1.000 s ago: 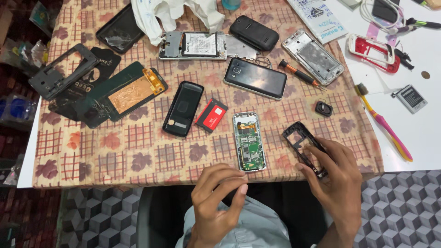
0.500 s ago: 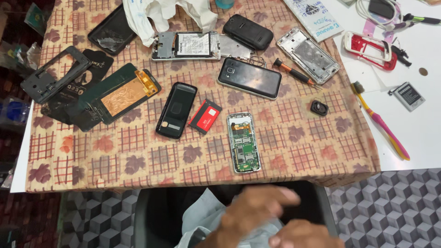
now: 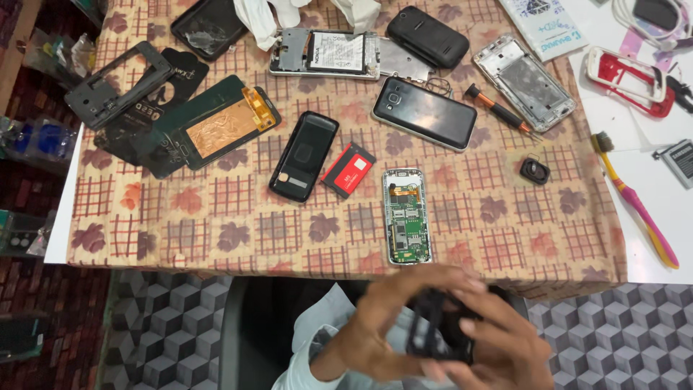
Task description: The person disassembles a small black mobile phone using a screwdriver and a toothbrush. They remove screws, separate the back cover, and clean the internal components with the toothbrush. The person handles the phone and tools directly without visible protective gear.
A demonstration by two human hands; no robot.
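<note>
Below the table's near edge, both hands hold a black phone frame [image 3: 437, 332], blurred by motion. My left hand [image 3: 386, 321] grips its left side. My right hand [image 3: 498, 343] closes over its right side. Just above them on the patterned cloth [image 3: 216, 217] lies a small phone with its green circuit board [image 3: 406, 217] exposed. A red battery [image 3: 348, 170] and a black phone back [image 3: 304, 155] lie left of that board.
On the cloth lie a black smartphone [image 3: 424, 113], an open phone with a white battery [image 3: 325, 53], a silver frame [image 3: 523, 81], a dark screen panel with copper sheet [image 3: 209, 130], an orange-handled screwdriver [image 3: 498, 108]. A pink-yellow toothbrush [image 3: 639, 206] lies at right.
My right hand lifted the black phone frame off the cloth and pulled it down below the table edge. Both hands now meet around it.
</note>
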